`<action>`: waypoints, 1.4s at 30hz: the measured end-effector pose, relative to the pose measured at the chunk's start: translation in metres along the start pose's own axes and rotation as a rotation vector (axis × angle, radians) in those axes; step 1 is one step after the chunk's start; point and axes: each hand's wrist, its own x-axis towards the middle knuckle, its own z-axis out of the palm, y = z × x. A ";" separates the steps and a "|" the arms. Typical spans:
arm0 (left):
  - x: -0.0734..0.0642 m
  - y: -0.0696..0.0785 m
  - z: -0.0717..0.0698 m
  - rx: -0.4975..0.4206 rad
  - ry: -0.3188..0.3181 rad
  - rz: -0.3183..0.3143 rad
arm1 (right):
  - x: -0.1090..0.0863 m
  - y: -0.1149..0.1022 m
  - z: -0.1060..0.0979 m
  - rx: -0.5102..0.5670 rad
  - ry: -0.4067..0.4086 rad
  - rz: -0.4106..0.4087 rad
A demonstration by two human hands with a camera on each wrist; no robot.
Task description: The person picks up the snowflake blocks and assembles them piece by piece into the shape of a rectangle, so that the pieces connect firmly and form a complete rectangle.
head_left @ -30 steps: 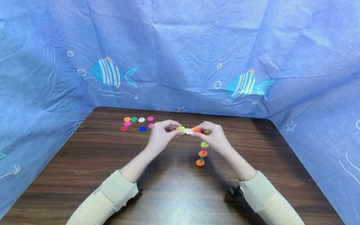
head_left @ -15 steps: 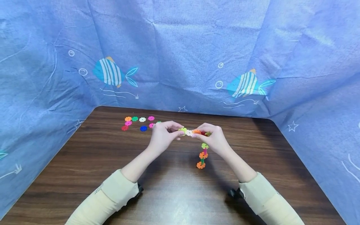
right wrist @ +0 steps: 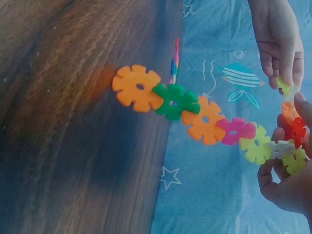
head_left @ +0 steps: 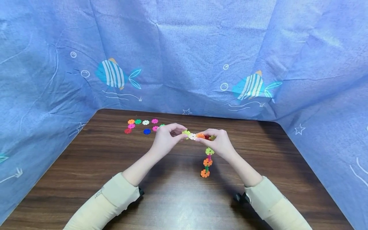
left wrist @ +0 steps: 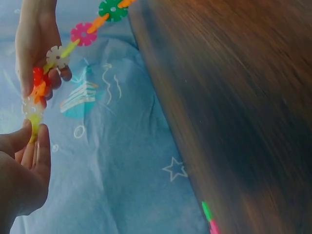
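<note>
My left hand pinches a yellow-green notched flower disc between thumb and fingers. Beside it, a white disc joins it to an orange disc, which my right hand grips. These belong to one linked chain of interlocking discs, held up over the table. Past the right hand the chain hangs down, through a yellow-green disc, to an orange end disc. The right wrist view shows green and pink links in this tail; right fingers partly hide a red disc.
Loose discs lie at the back left of the brown wooden table, among them a blue one, a red one and a white one. A blue cloth printed with fish hangs behind and at the sides.
The hanging end of the chain has dropped lower in the head view, toward the person. Both hands have stayed nearly in place, still gripping the chain.
</note>
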 end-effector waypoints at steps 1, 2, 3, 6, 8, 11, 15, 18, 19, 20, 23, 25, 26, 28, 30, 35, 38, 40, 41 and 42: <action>0.000 -0.001 -0.002 0.012 -0.004 0.004 | 0.000 0.001 0.000 0.003 -0.003 0.009; 0.001 -0.002 -0.004 0.019 -0.005 0.008 | -0.001 0.002 -0.001 0.008 -0.004 0.015; 0.001 -0.004 -0.006 0.025 -0.005 0.014 | -0.001 0.003 -0.001 0.023 -0.004 0.027; 0.003 -0.007 -0.015 0.036 0.005 0.016 | -0.001 0.008 -0.003 0.083 0.000 0.060; 0.005 -0.011 -0.022 0.078 0.018 0.016 | -0.001 0.010 -0.004 0.123 0.000 0.075; 0.008 -0.018 -0.033 0.182 0.040 0.015 | -0.002 0.013 -0.005 0.158 -0.002 0.089; 0.013 -0.031 -0.050 0.283 0.037 0.010 | -0.002 0.014 -0.007 0.181 0.005 0.105; 0.018 -0.043 -0.063 0.336 0.009 -0.011 | -0.001 0.015 -0.010 0.225 0.007 0.098; 0.020 -0.047 -0.068 0.354 -0.001 -0.021 | -0.001 0.016 -0.011 0.238 0.008 0.092; 0.021 -0.051 -0.072 0.374 -0.009 -0.033 | 0.000 0.016 -0.012 0.249 0.007 0.086; 0.025 -0.064 -0.086 0.422 -0.034 -0.079 | -0.001 0.018 -0.014 0.273 0.002 0.083; 0.027 -0.072 -0.094 0.450 -0.052 -0.118 | -0.002 0.020 -0.015 0.285 -0.003 0.095; 0.028 -0.077 -0.097 0.465 -0.061 -0.136 | -0.003 0.021 -0.015 0.292 -0.005 0.109; 0.029 -0.085 -0.103 0.490 -0.083 -0.157 | -0.005 0.021 -0.016 0.302 -0.012 0.146; 0.030 -0.093 -0.108 0.512 -0.103 -0.161 | -0.006 0.019 -0.017 0.299 -0.014 0.195; 0.032 -0.111 -0.115 0.534 -0.168 -0.166 | -0.011 0.001 -0.024 0.276 -0.039 0.256; 0.032 -0.121 -0.118 0.549 -0.220 -0.178 | -0.013 -0.003 -0.026 0.281 -0.059 0.245; 0.032 -0.129 -0.119 0.555 -0.255 -0.189 | -0.014 0.002 -0.025 0.274 -0.069 0.246; 0.032 -0.132 -0.119 0.554 -0.270 -0.200 | -0.014 0.008 -0.024 0.281 -0.071 0.249; 0.032 -0.135 -0.119 0.554 -0.285 -0.210 | -0.014 0.014 -0.022 0.287 -0.074 0.249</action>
